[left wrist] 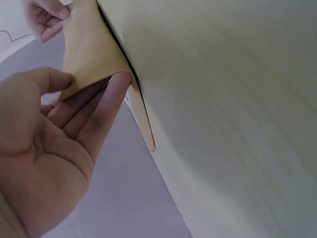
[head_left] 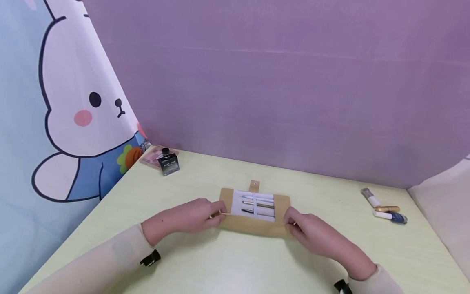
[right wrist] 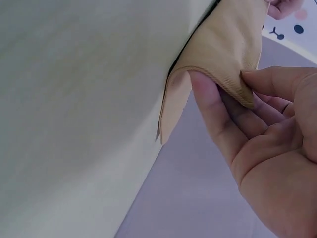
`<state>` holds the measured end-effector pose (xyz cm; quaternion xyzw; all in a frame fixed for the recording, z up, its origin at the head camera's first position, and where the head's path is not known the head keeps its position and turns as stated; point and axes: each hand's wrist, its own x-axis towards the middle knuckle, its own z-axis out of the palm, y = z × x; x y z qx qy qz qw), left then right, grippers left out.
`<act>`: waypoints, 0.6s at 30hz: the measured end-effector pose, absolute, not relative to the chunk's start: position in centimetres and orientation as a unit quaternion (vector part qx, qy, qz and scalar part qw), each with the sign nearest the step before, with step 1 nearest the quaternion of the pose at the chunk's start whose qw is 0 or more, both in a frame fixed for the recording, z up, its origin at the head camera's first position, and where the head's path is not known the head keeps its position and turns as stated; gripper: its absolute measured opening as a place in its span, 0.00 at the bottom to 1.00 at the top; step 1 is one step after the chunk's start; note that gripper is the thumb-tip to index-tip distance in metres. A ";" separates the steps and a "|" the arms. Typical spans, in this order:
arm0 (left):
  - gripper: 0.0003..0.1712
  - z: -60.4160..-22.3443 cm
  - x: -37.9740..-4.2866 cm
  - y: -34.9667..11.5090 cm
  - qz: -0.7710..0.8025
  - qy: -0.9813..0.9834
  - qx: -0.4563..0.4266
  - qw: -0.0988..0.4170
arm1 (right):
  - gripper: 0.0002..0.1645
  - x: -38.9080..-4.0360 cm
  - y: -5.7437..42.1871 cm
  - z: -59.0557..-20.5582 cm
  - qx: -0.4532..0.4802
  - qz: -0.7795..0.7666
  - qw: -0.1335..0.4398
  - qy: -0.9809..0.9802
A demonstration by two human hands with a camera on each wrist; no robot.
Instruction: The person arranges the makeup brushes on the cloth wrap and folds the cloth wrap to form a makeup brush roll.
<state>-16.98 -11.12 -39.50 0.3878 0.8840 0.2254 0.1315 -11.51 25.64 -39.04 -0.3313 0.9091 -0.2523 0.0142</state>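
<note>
A tan fold-over case (head_left: 253, 226) lies opened out on the table, with a pale lining inside. Several slim pen-like tools (head_left: 262, 205) sit in it under a white elastic strap (head_left: 255, 200). My left hand (head_left: 194, 214) pinches the left corner of the near flap between thumb and fingers. At the opposite corner, my right hand (head_left: 315, 232) pinches the same flap. Both wrist views show the flap (left wrist: 91, 54) curved up off the table, thumbs outside and fingers under it. A tab with a metal snap (head_left: 254, 184) sticks out from the case's far edge.
At the back left, a dark square bottle (head_left: 169, 163) stands by a pink palette (head_left: 150, 158). A small tube (head_left: 371, 197), a gold tube (head_left: 388, 208) and a blue bottle with a white cap (head_left: 398, 217) lie at the right. A purple backdrop (head_left: 275, 90) rises behind the table.
</note>
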 end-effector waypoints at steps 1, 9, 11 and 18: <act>0.10 -39.5 -17.0 -11.1 0.232 0.886 0.378 0.136 | 0.09 -11.8 25.7 -39.0 -0.331 -0.259 0.018 0.907; 0.11 -39.7 -18.1 -10.6 0.275 0.891 0.328 0.152 | 0.04 -13.8 25.9 -39.2 -0.289 -0.291 0.049 0.911; 0.12 -39.8 -18.5 -10.5 0.284 0.890 0.322 0.153 | 0.04 -14.3 25.9 -39.2 -0.281 -0.298 0.059 0.911; 0.12 -40.7 -19.7 -10.4 0.294 0.892 0.303 0.164 | 0.02 -15.6 25.7 -39.6 -0.255 -0.304 0.088 0.914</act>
